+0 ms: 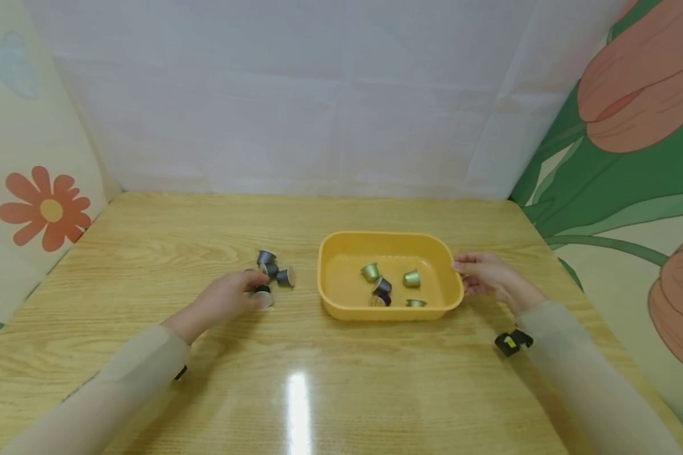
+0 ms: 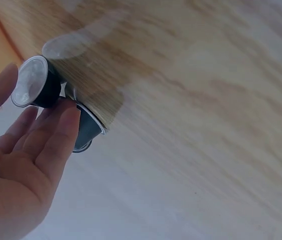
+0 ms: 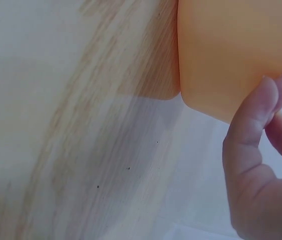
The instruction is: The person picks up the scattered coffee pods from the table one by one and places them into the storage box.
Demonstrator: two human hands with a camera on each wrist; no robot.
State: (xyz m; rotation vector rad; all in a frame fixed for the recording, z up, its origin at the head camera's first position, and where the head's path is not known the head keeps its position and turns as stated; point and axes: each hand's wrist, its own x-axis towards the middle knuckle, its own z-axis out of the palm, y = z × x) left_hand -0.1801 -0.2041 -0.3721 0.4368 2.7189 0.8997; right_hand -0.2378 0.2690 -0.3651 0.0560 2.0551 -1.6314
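My left hand (image 1: 227,296) reaches in at a small group of dark coffee capsules on the table, left of a yellow plastic basin (image 1: 389,313). In the left wrist view, its fingers lie against a dark capsule with a silvery lid (image 2: 31,82) and a second dark capsule (image 2: 88,127); the thumb is near the lid, with no firm pinch visible. My right hand (image 1: 489,278) pinches the basin's right rim between thumb and fingers. Inside the basin lie several capsules, among them a green capsule (image 1: 412,279) and a dark capsule (image 1: 382,285).
The wooden table (image 1: 205,404) runs back to a white cloth (image 1: 296,126). Printed flower panels (image 1: 620,215) stand at both sides. A black strap piece with a yellow mark (image 1: 508,343) hangs by the right sleeve.
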